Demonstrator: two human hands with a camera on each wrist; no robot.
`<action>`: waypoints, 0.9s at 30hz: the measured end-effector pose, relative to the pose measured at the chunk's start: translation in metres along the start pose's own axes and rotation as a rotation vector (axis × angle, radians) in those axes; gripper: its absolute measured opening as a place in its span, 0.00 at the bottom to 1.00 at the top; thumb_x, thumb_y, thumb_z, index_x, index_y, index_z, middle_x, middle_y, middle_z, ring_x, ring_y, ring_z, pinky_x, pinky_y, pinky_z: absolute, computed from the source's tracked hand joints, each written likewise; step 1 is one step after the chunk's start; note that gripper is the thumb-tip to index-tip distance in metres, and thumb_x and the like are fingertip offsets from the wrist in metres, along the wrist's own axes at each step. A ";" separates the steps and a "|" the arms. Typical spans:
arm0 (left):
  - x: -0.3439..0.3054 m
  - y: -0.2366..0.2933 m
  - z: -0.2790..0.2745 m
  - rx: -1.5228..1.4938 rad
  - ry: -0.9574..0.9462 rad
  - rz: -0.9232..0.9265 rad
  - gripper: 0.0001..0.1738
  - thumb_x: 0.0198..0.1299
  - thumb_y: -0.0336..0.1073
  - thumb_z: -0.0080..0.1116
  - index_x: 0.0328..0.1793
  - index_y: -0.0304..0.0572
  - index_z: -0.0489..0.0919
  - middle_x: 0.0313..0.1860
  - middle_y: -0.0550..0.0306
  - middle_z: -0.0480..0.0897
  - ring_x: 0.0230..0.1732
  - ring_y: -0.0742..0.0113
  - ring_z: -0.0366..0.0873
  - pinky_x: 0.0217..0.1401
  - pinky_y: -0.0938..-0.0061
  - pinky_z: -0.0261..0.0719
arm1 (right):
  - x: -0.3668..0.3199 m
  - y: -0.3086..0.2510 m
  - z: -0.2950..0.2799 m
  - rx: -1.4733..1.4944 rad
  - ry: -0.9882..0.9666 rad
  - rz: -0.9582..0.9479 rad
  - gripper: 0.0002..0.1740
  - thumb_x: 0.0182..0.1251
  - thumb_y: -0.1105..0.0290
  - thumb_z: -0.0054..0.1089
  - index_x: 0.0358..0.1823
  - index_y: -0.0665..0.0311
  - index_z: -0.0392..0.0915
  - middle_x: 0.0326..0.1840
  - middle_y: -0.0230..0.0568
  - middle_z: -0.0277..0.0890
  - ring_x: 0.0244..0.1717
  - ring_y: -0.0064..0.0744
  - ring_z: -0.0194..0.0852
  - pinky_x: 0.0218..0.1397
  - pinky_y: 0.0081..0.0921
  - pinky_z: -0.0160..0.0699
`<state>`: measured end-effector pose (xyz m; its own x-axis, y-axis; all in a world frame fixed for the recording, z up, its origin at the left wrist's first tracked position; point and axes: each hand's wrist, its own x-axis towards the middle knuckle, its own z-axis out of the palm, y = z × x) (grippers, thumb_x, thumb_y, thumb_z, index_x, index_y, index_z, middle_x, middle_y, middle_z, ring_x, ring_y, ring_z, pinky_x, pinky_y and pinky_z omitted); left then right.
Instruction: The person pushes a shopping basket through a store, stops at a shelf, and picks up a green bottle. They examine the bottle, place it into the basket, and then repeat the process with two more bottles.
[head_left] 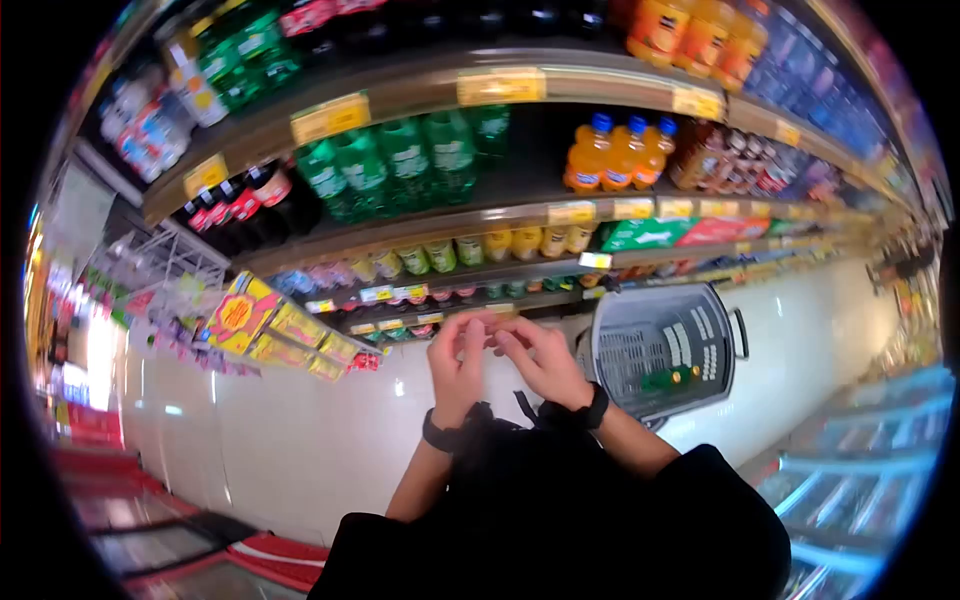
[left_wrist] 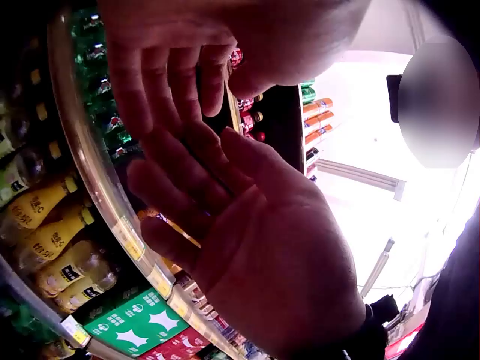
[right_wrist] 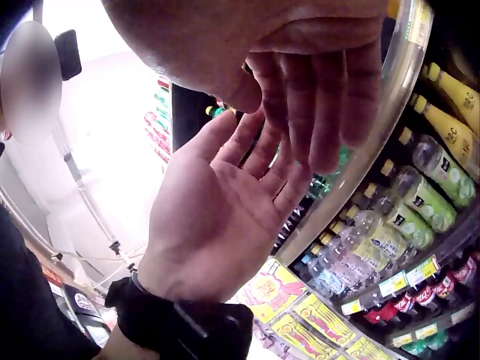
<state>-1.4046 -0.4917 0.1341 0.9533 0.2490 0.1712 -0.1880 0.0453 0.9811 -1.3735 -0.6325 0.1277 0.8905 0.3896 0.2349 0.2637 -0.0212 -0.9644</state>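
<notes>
Contact between left hand [head_left: 458, 362] and right hand [head_left: 552, 368] looks best done lightly: fingers loose, wrists level with each other, so that the fingertips meet evenly and neither hand shoves the other aside. It would also seem wise to stay on the near left side of the gray plastic basket with slotted walls [head_left: 612, 322], so that the right elbow does not catch its rim.

Both hands are raised in front of the body, left of the basket, palms turned inward and fingers pointing toward each other. The fingers are relaxed and gently bent, fairly open, with nothing visible held in either hand. The tips overlap or meet; whether they actually press together cannot be told. Both forearms angle up and inward from short black sleeves, the right one coming from nearer the basket. A black band circles each wrist.

The basket stands on the pale, shiny floor [head_left: 330, 440], apart from the fingers, with green bottles with orange-yellow caps [head_left: 655, 381] lying inside. Beyond it rise long shelves of drinks [head_left: 400, 232].
</notes>
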 end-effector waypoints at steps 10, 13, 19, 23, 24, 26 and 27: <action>0.033 -0.022 -0.005 -0.050 -0.218 -0.049 0.13 0.75 0.36 0.48 0.53 0.35 0.78 0.47 0.53 0.84 0.45 0.72 0.81 0.45 0.77 0.81 | 0.005 -0.006 0.008 -0.065 0.161 0.047 0.13 0.73 0.71 0.54 0.54 0.70 0.79 0.44 0.49 0.85 0.41 0.36 0.87 0.42 0.29 0.82; 0.043 -0.020 0.002 -0.049 -0.231 -0.049 0.12 0.75 0.35 0.49 0.53 0.35 0.79 0.48 0.53 0.84 0.44 0.73 0.81 0.45 0.78 0.81 | 0.011 -0.001 0.001 -0.076 0.154 0.070 0.13 0.74 0.71 0.54 0.54 0.69 0.78 0.44 0.48 0.85 0.41 0.36 0.87 0.42 0.28 0.82; 0.063 -0.015 0.011 0.054 -0.220 0.029 0.30 0.79 0.49 0.27 0.55 0.32 0.77 0.55 0.46 0.82 0.53 0.63 0.80 0.50 0.72 0.80 | 0.036 0.008 -0.023 -0.041 0.182 -0.004 0.13 0.74 0.70 0.54 0.54 0.69 0.78 0.39 0.48 0.85 0.38 0.34 0.86 0.40 0.26 0.81; 0.076 -0.014 0.026 0.041 -0.178 0.046 0.29 0.79 0.47 0.28 0.55 0.33 0.78 0.55 0.48 0.82 0.55 0.63 0.79 0.52 0.72 0.79 | 0.052 0.007 -0.041 0.008 0.211 -0.061 0.13 0.74 0.70 0.54 0.53 0.69 0.78 0.37 0.47 0.85 0.37 0.31 0.87 0.40 0.26 0.82; 0.079 -0.014 0.031 0.025 -0.161 0.048 0.28 0.79 0.46 0.29 0.55 0.33 0.79 0.55 0.50 0.82 0.55 0.64 0.79 0.52 0.72 0.78 | 0.054 0.009 -0.046 0.017 0.183 -0.032 0.12 0.75 0.70 0.54 0.53 0.70 0.77 0.38 0.47 0.85 0.38 0.30 0.86 0.41 0.26 0.82; 0.083 -0.013 0.039 0.033 -0.148 0.049 0.28 0.79 0.46 0.29 0.55 0.33 0.79 0.56 0.49 0.82 0.56 0.63 0.79 0.52 0.72 0.79 | 0.058 0.010 -0.055 0.064 0.173 -0.030 0.13 0.75 0.70 0.54 0.53 0.69 0.77 0.38 0.47 0.85 0.38 0.29 0.86 0.41 0.26 0.82; 0.085 -0.014 0.045 0.035 -0.145 0.049 0.28 0.79 0.46 0.29 0.56 0.34 0.79 0.56 0.49 0.81 0.56 0.63 0.79 0.53 0.72 0.79 | 0.059 0.010 -0.060 0.085 0.171 -0.029 0.13 0.75 0.70 0.54 0.53 0.69 0.77 0.38 0.47 0.85 0.38 0.29 0.86 0.40 0.26 0.82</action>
<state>-1.3104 -0.5144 0.1394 0.9677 0.1073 0.2280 -0.2296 0.0023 0.9733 -1.2958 -0.6647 0.1390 0.9350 0.2266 0.2729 0.2643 0.0680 -0.9620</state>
